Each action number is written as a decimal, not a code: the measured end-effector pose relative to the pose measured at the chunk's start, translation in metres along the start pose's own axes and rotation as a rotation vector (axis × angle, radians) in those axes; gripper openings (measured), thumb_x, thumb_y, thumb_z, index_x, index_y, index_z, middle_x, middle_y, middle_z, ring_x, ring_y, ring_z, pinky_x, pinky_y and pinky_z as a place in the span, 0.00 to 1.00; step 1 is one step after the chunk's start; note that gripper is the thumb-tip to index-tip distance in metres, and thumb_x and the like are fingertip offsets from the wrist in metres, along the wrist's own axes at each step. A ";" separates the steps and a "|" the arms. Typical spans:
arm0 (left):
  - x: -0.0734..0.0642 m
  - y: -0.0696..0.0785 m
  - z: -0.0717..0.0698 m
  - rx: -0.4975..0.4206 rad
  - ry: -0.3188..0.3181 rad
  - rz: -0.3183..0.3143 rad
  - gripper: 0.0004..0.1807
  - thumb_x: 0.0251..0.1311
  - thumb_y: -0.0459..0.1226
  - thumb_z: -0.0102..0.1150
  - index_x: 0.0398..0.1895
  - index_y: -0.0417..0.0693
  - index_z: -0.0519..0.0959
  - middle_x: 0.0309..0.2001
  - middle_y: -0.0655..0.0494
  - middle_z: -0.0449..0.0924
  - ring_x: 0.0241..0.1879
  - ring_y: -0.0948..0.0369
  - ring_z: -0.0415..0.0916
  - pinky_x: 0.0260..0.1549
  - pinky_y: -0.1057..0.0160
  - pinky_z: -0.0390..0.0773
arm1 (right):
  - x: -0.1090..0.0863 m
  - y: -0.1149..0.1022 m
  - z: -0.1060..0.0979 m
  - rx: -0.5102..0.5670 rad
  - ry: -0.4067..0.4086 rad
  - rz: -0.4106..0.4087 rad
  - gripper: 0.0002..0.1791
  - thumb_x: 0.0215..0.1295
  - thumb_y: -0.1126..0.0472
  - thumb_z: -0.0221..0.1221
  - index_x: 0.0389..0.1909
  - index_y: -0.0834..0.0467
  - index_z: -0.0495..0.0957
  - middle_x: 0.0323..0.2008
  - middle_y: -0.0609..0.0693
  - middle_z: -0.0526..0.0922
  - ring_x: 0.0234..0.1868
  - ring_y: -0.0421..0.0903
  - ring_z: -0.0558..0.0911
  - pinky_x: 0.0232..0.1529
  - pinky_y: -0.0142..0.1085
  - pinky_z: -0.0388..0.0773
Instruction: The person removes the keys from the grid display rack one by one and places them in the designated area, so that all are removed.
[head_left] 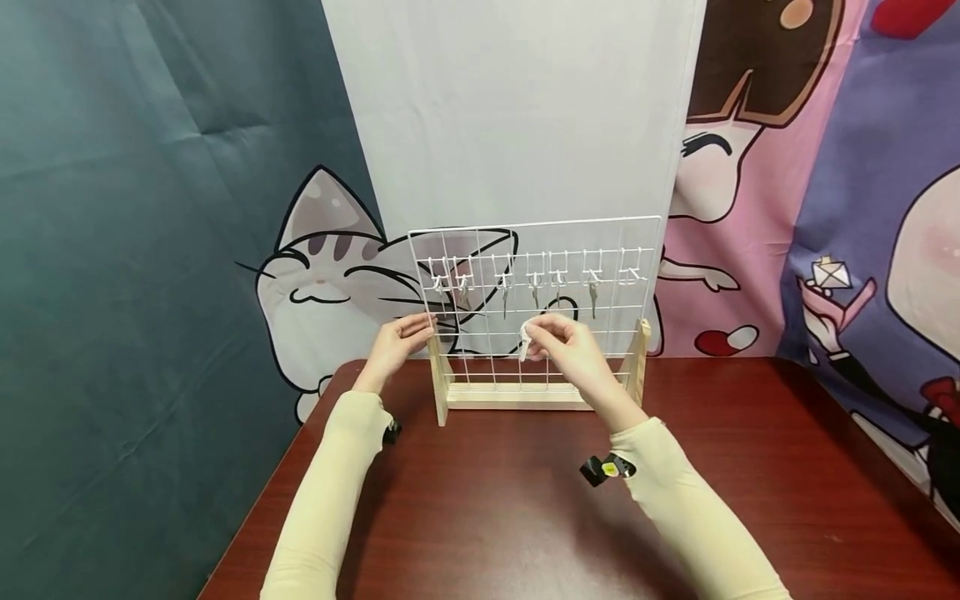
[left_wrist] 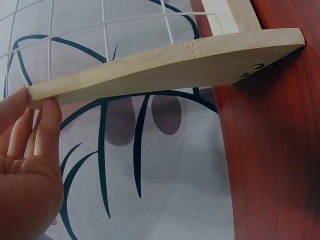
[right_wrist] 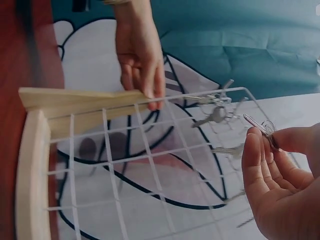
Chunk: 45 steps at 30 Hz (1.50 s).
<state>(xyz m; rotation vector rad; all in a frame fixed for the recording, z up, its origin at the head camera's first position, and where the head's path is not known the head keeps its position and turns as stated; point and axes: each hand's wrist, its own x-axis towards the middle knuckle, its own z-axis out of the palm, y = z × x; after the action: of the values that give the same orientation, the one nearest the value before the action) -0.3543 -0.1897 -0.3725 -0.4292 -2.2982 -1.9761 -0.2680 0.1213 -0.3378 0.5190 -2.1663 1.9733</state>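
A white wire grid rack (head_left: 535,224) stands on a wooden base (head_left: 517,398). Its left wooden upright (left_wrist: 150,75) is pinched near the top between the thumb and fingers of my left hand (head_left: 400,346). In front of the grid, my right hand (head_left: 576,357) pinches a silver key (right_wrist: 254,121) with a small ring (right_wrist: 268,126) by thumb and fingertips, apart from the wires. Several keys, one of them a long key (head_left: 594,300), hang from hooks in a row across the upper grid. On the rightmost hook (head_left: 630,275) I see no key.
The rack rests near the back of a dark red-brown table (head_left: 480,508). Close behind hangs a cloth backdrop (head_left: 517,108) with cartoon figures. A green-grey curtain (head_left: 150,333) borders the left side. Each wrist wears a small black camera (head_left: 596,471).
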 end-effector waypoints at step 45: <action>0.001 -0.014 -0.004 -0.003 -0.002 0.072 0.23 0.68 0.30 0.62 0.65 0.31 0.74 0.62 0.34 0.75 0.54 0.60 0.81 0.53 0.65 0.81 | -0.049 0.145 0.115 0.043 -0.536 0.495 0.08 0.69 0.73 0.56 0.39 0.73 0.83 0.27 0.55 0.85 0.26 0.42 0.84 0.34 0.35 0.87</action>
<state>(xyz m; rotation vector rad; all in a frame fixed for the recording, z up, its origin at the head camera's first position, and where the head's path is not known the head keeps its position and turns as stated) -0.3592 -0.1951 -0.3847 -0.5061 -2.2477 -1.9475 -0.2623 0.0243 -0.5026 0.6240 -2.8016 2.3378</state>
